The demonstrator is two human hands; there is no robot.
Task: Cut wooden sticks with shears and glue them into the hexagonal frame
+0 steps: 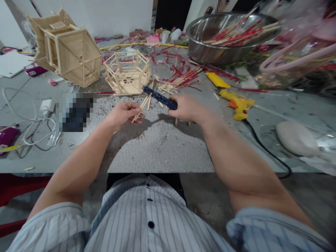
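Note:
Between the thumb and fingers of my left hand [128, 113] are a few thin wooden sticks [141, 107], slanting up to the right. My right hand [185, 107] is wrapped round a dark blue tool [160, 98], whose far end points up-left, just above the stick tips. Whether the tool touches the sticks is hard to tell. Just beyond both hands stands an open hexagonal stick frame [128, 75]. Short loose sticks [164, 89] lie on the table behind the tool.
A larger stick model [78, 57] lies tilted at the back left. A steel bowl [217, 52] with red-and-wood sticks stands back right. The yellow glue gun [237, 105] and its black cord lie right, near a white rounded object [296, 138]. White cables [28, 120] lie left.

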